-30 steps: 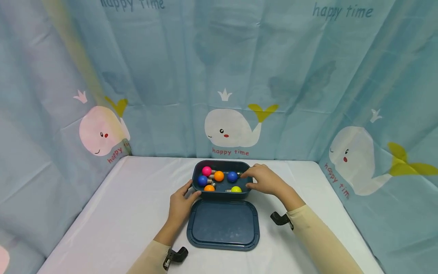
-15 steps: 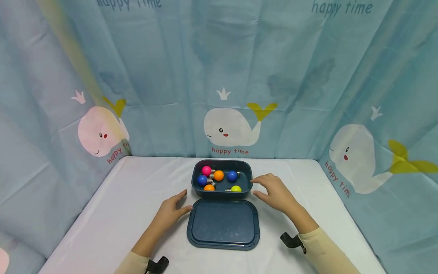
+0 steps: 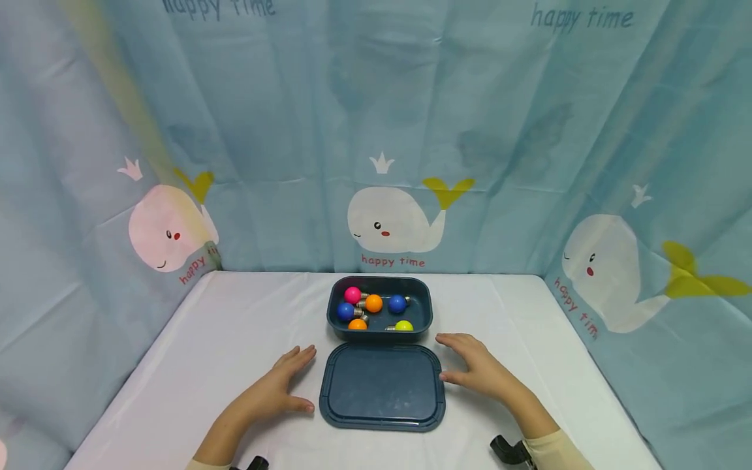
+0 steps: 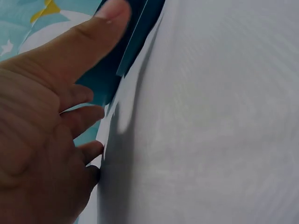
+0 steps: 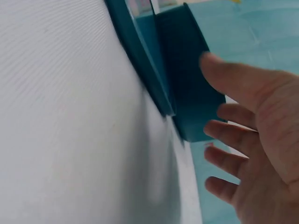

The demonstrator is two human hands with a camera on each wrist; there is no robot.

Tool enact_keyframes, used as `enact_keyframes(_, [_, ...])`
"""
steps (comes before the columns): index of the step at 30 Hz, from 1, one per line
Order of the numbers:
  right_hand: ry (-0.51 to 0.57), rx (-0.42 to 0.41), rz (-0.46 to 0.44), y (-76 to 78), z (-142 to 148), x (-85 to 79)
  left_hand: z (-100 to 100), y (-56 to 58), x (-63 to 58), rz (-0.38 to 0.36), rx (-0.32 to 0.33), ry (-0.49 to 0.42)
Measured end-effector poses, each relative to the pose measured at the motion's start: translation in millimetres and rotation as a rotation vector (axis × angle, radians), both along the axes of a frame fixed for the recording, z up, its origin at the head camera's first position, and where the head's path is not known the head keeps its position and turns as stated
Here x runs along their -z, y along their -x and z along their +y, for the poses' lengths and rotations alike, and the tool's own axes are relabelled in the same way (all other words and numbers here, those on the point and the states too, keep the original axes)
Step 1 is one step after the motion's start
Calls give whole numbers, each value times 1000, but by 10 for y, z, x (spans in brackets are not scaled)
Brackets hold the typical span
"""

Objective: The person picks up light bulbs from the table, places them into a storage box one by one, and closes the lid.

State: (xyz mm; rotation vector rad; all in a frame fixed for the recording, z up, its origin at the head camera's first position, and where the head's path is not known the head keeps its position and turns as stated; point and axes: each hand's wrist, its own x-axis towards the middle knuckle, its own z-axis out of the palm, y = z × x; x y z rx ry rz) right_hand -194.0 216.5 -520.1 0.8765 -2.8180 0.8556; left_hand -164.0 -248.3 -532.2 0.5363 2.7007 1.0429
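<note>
A dark blue lid [image 3: 382,385] lies flat on the white table in the head view, just in front of an open dark blue box [image 3: 378,336]. Small coloured light bulbs lie in the box, among them a pink bulb [image 3: 352,295], a blue bulb [image 3: 397,303] and a yellow-green bulb [image 3: 403,326]. My left hand [image 3: 264,395] is spread beside the lid's left edge, apart from it. On the other side, my right hand [image 3: 482,369] has its fingers extended and its thumb tip at the lid's right edge; whether they touch I cannot tell. Neither hand holds anything.
A white cloth [image 3: 176,391] covers the table. Light blue curtains [image 3: 282,215] with whale prints rise behind it and along both sides. A black wrist mount [image 3: 510,450] sits on the right forearm.
Both hands have left the box, where the left was at its left side and the right reached inside. They have come back toward the lid's two sides. Box, bulbs and lid stay put.
</note>
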Motion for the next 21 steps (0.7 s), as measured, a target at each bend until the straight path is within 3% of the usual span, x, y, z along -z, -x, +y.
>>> enact_keyframes(4, [1,-63,-69,9,13,110,-36,-20,15,-32,17,-5])
enact_keyframes(11, [10,-91,-247,-34,64,205,26,-5,56,-19,40,21])
enact_keyframes(17, [-19,-118,-280,-61,95,208,106,-24,110,-6,48,1])
enact_keyframes(21, [-43,-129,-255,-69,98,218,122,-30,125,-14,30,-10])
